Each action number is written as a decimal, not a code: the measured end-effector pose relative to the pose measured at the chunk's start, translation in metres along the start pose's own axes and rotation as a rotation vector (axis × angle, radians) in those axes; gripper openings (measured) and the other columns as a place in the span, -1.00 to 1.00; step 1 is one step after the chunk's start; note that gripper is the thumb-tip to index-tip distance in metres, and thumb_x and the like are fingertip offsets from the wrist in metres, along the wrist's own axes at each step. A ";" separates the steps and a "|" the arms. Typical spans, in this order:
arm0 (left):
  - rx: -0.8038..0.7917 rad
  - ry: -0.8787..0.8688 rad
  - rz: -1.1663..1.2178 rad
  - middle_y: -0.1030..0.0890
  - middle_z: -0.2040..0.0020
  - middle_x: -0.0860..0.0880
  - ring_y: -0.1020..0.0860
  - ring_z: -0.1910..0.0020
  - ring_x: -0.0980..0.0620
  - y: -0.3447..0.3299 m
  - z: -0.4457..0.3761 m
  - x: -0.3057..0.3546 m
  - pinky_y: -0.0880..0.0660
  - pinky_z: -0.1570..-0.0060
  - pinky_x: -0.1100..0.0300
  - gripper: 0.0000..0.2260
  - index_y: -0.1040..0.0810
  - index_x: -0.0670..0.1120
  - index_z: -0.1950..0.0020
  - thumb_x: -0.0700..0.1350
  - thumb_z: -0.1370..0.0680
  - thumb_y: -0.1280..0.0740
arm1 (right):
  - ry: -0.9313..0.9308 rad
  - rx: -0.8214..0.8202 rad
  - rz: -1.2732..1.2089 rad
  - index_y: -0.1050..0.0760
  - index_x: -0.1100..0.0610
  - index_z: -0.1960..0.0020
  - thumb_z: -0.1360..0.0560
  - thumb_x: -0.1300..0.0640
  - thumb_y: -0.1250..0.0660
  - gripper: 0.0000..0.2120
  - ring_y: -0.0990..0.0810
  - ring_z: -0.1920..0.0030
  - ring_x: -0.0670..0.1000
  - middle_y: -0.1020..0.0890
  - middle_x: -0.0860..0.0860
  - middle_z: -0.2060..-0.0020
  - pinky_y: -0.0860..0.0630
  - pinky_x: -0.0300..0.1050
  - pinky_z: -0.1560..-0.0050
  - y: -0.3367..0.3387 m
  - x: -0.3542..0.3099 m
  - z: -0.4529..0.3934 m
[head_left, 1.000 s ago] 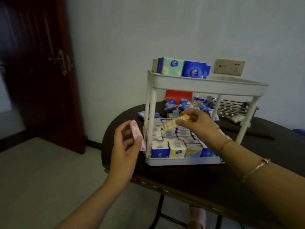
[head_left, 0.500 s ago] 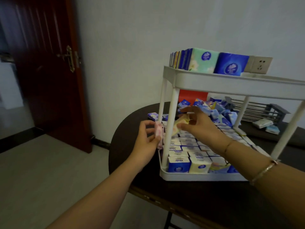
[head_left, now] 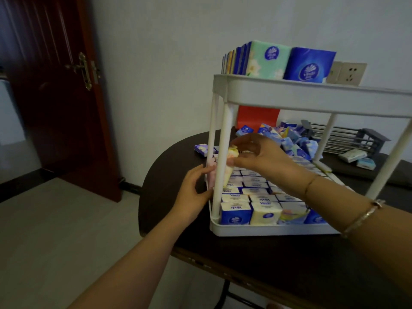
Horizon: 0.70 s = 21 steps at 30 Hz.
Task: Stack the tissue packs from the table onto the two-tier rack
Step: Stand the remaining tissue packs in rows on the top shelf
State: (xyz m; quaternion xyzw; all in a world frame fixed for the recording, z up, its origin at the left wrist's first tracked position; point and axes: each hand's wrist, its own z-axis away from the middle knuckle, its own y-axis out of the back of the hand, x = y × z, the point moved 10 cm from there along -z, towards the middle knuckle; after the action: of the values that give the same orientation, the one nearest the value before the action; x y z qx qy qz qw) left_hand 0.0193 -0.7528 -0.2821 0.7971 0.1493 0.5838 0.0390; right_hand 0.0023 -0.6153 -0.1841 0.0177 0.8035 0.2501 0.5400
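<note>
At the near-left corner of the white plastic two-tier rack (head_left: pixel 263 228), the right hand (head_left: pixel 263 157) pinches a pale yellow tissue pack (head_left: pixel 230 166) upright above the lower tier's rows, while the left hand (head_left: pixel 191 192) grips a pink pack (head_left: pixel 211 175) just outside the corner post

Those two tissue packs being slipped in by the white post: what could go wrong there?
The yellow pack in the right hand goes down into an already crowded bottom tier, so it may jam or knock its neighbours. The left hand holds the pink pack at the rack's outer edge beside the post; it might slip outside onto the table.
</note>
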 end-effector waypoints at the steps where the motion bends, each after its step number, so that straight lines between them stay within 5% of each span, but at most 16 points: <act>1: -0.019 0.041 0.038 -0.29 -0.46 0.10 -0.23 -0.45 0.08 0.000 0.002 -0.005 -0.26 -0.32 0.18 -0.53 -0.40 0.33 -0.15 -0.23 -0.50 -0.38 | 0.009 -0.010 -0.009 -0.46 0.04 -0.05 -0.34 0.22 -0.51 -0.64 -0.63 -0.04 -0.06 -0.62 -0.02 -0.04 -0.56 -0.14 -0.10 -0.003 -0.002 0.000; 4: 0.039 0.085 0.231 -0.35 -0.42 0.15 -0.33 -0.38 0.15 0.007 0.008 -0.009 -0.35 -0.30 0.15 -0.53 -0.39 0.24 -0.34 -0.23 -0.55 -0.30 | 0.037 -0.039 -0.030 -0.45 0.01 0.00 -0.35 0.25 -0.49 -0.67 -0.63 -0.02 -0.06 -0.62 -0.03 -0.01 -0.57 -0.16 -0.09 -0.013 -0.005 -0.001; 7: 0.275 0.050 0.288 -0.54 -0.19 0.19 -0.50 -0.06 0.37 0.034 0.021 -0.010 -0.44 -0.02 0.33 -0.72 -0.52 0.12 -0.18 -0.20 -0.56 -0.28 | 0.038 -0.048 -0.063 -0.46 0.07 -0.05 -0.37 0.28 -0.47 -0.67 -0.64 -0.04 -0.04 -0.62 0.05 -0.05 -0.57 -0.12 -0.13 -0.020 -0.002 -0.005; 12: 0.514 -0.139 0.253 -0.58 0.00 0.17 -0.54 0.00 0.27 0.061 0.047 0.007 -0.45 0.08 0.43 -0.82 -0.53 0.07 -0.16 -0.09 -0.58 -0.28 | 0.026 -0.105 0.029 -0.47 0.15 -0.20 -0.35 0.25 -0.49 -0.56 -0.63 -0.05 -0.09 -0.63 -0.02 -0.06 -0.56 -0.14 -0.10 -0.036 0.000 -0.012; 17: 0.252 -0.149 0.070 -0.60 0.01 0.16 -0.55 0.01 0.29 0.031 0.038 0.015 -0.46 0.09 0.47 -0.78 -0.55 0.08 -0.16 -0.14 -0.54 -0.33 | 0.001 -0.207 0.021 -0.54 0.10 -0.13 -0.37 0.28 -0.47 -0.65 -0.65 -0.02 -0.10 -0.66 0.01 -0.03 -0.57 -0.26 -0.08 -0.042 0.006 -0.010; 21: 0.207 -0.157 0.092 -0.62 0.05 0.17 -0.57 0.02 0.33 0.026 0.039 0.019 -0.45 0.14 0.53 -0.80 -0.59 0.02 -0.10 -0.21 -0.53 -0.35 | 0.006 -0.214 0.062 -0.55 0.16 -0.12 -0.37 0.29 -0.47 -0.67 -0.67 0.02 -0.09 -0.68 0.04 0.02 -0.57 -0.30 -0.01 -0.040 0.008 -0.005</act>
State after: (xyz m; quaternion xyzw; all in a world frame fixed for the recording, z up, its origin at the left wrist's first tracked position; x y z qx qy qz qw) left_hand 0.0659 -0.7680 -0.2708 0.8461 0.1683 0.5024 -0.0586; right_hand 0.0040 -0.6493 -0.2065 -0.0161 0.7729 0.3511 0.5283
